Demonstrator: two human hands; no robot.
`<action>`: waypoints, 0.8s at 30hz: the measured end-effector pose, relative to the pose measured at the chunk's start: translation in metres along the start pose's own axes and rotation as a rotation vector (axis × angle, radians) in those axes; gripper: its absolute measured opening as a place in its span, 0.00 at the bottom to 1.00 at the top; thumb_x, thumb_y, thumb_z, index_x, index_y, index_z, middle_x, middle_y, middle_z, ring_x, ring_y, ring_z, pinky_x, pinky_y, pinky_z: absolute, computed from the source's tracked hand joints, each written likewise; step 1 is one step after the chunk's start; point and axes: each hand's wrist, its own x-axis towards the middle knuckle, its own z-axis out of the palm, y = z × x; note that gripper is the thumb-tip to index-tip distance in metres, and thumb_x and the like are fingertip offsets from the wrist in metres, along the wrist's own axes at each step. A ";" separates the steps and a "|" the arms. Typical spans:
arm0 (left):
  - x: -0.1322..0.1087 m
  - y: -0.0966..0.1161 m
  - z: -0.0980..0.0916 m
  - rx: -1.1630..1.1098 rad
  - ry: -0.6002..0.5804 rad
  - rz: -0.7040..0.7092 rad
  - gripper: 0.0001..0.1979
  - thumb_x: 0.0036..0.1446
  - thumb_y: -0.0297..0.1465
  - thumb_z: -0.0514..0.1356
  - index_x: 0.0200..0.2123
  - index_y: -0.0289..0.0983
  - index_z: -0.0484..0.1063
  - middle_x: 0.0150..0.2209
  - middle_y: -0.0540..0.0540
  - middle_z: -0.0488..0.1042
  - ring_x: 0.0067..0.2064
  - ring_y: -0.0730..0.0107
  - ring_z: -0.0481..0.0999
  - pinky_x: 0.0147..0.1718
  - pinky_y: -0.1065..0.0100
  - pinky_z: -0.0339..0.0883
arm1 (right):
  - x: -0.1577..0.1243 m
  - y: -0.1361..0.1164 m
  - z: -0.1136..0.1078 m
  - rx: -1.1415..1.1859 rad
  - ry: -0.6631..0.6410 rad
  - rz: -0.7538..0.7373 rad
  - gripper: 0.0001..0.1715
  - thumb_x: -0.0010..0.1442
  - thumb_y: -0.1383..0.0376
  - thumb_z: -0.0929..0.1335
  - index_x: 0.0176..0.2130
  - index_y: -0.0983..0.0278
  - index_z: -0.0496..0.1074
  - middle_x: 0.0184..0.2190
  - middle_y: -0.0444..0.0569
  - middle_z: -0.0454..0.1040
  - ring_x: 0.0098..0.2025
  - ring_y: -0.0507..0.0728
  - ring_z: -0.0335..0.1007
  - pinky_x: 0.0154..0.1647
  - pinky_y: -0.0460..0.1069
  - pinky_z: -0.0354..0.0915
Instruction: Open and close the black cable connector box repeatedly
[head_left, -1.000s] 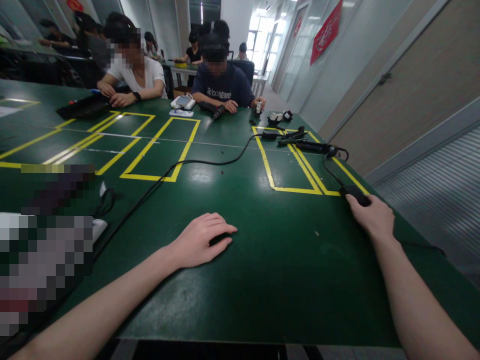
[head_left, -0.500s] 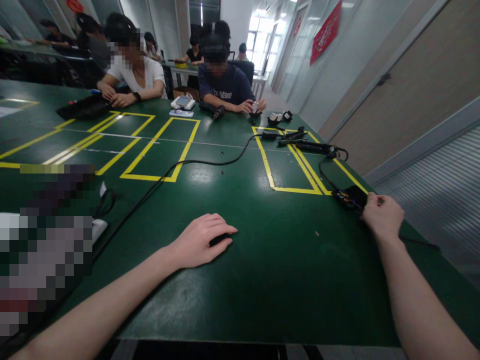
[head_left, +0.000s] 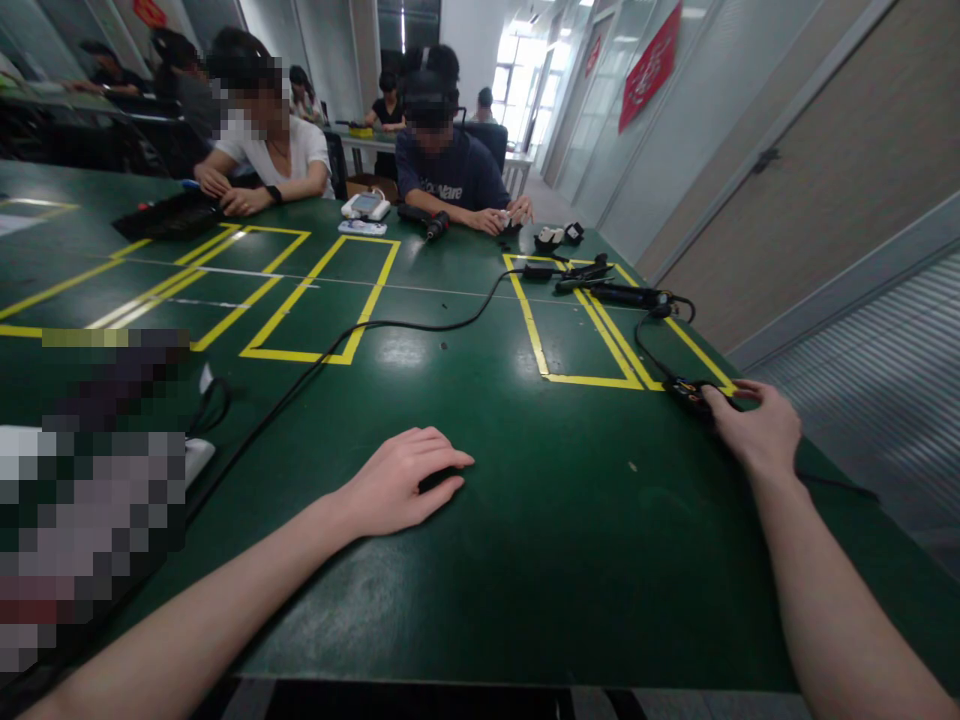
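Head view: hands on a green desk [head_left: 570,520].
Lower centre, the left hand [head_left: 405,485] lies open and flat; at right, the right hand [head_left: 756,428] grips a corded black box [head_left: 686,392].

Dark green table [head_left: 570,520] crossed by yellow tape rectangles [head_left: 322,355]
Black cable [head_left: 420,325], small black box [head_left: 686,392], red banner [head_left: 649,68], one white shirt [head_left: 289,150], one navy shirt [head_left: 457,175]

I see my right hand [head_left: 757,430] touching a small black box [head_left: 686,392] at the near right corner of the yellow tape frame [head_left: 592,380]. My left hand [head_left: 401,480] lies flat on the green table [head_left: 570,520], well left of this frame.
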 end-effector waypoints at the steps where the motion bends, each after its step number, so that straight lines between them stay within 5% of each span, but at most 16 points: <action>1: 0.000 0.000 0.000 0.001 0.000 0.000 0.12 0.71 0.31 0.57 0.51 0.37 0.78 0.42 0.42 0.82 0.45 0.62 0.80 0.48 0.59 0.75 | -0.001 -0.003 -0.002 -0.001 -0.014 0.004 0.22 0.55 0.53 0.73 0.45 0.65 0.76 0.40 0.59 0.77 0.42 0.66 0.74 0.42 0.56 0.66; 3: 0.000 0.000 0.000 0.001 0.000 0.002 0.12 0.71 0.31 0.57 0.50 0.37 0.78 0.42 0.42 0.82 0.45 0.62 0.80 0.48 0.59 0.75 | -0.003 -0.010 -0.007 -0.001 -0.057 0.012 0.21 0.51 0.54 0.75 0.41 0.63 0.76 0.39 0.57 0.75 0.47 0.67 0.71 0.45 0.56 0.65; 8: 0.000 -0.001 0.000 0.001 -0.004 0.005 0.11 0.70 0.31 0.57 0.50 0.37 0.79 0.42 0.43 0.82 0.45 0.63 0.80 0.47 0.59 0.76 | -0.006 -0.019 -0.015 0.004 -0.171 -0.005 0.18 0.49 0.57 0.76 0.38 0.63 0.77 0.35 0.51 0.72 0.42 0.65 0.70 0.40 0.54 0.63; 17: 0.000 0.000 -0.001 -0.007 -0.006 0.002 0.11 0.70 0.31 0.58 0.49 0.38 0.79 0.42 0.43 0.82 0.45 0.62 0.81 0.48 0.59 0.75 | -0.012 -0.029 -0.022 0.011 -0.151 -0.012 0.13 0.52 0.58 0.75 0.35 0.65 0.79 0.35 0.54 0.74 0.41 0.64 0.70 0.41 0.54 0.63; 24: 0.000 0.000 -0.001 -0.019 -0.010 0.001 0.10 0.70 0.30 0.58 0.49 0.37 0.79 0.42 0.43 0.82 0.45 0.62 0.81 0.48 0.59 0.75 | -0.014 -0.038 -0.020 0.047 -0.254 0.042 0.07 0.50 0.63 0.74 0.32 0.63 0.81 0.31 0.52 0.77 0.36 0.63 0.70 0.38 0.54 0.61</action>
